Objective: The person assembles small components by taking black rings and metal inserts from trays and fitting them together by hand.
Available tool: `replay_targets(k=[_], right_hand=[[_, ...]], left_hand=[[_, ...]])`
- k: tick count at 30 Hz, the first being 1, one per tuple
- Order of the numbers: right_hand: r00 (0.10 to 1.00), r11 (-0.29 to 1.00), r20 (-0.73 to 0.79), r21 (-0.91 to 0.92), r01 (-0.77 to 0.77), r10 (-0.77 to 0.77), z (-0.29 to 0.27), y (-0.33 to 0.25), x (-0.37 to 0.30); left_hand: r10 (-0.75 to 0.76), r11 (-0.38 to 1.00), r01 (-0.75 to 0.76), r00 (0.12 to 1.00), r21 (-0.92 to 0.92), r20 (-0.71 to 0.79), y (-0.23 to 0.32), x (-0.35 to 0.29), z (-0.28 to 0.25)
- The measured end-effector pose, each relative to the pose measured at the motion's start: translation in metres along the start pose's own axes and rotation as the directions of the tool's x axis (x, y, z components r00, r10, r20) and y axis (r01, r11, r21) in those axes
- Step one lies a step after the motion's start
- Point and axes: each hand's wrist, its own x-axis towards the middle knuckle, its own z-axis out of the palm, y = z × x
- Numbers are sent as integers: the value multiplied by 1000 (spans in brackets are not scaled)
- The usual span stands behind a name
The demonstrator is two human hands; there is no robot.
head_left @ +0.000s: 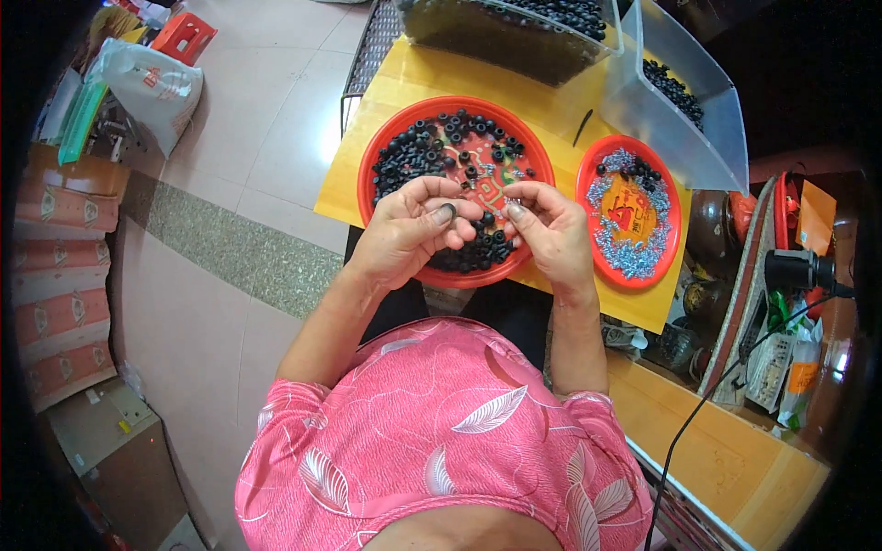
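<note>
Both my hands are raised over a round red plate (531,142) of black beads (407,151) and a few silvery bits. My left hand (413,228) has its fingers curled with the dark-tipped thumb against the index finger; whatever it holds is too small to name. Close beside it, my right hand (557,241) pinches a small silvery piece between thumb and index finger. The fingertips of the two hands are slightly apart. To the right lies a smaller red plate (677,207) with many small silvery pieces (636,262) and a cluster of black beads (647,174).
Two clear plastic bins (514,50) with black beads stand at the back of the yellow board (413,73). A thin dark stick (582,128) lies between plate and bin. Jars (712,225) and a black cable (698,404) are at right; a white bag (152,87) is far left.
</note>
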Motion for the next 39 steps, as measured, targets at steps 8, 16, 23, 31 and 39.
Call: replay_targets(k=[8,16,23,31,39], right_hand=[[997,999,74,-32,-17,19,25,-7,-5],[964,955,130,-156,253,-233,38,-7,-6],[995,999,91,23,29,-31,51,-17,-14],[992,996,116,71,48,-56,51,-10,-14],[993,993,102,113,40,-52,50,-9,-16]], left_hand=[[29,991,-26,999,-128,21,-4,-24,-16],[46,989,-42,999,-143,24,-3,-29,-18],[75,988,-72,997,-140,18,-5,-29,-21],[112,972,-94,991,-215,73,-7,-30,-21],[32,943,-5,997,-332,76,-8,-32,-23]])
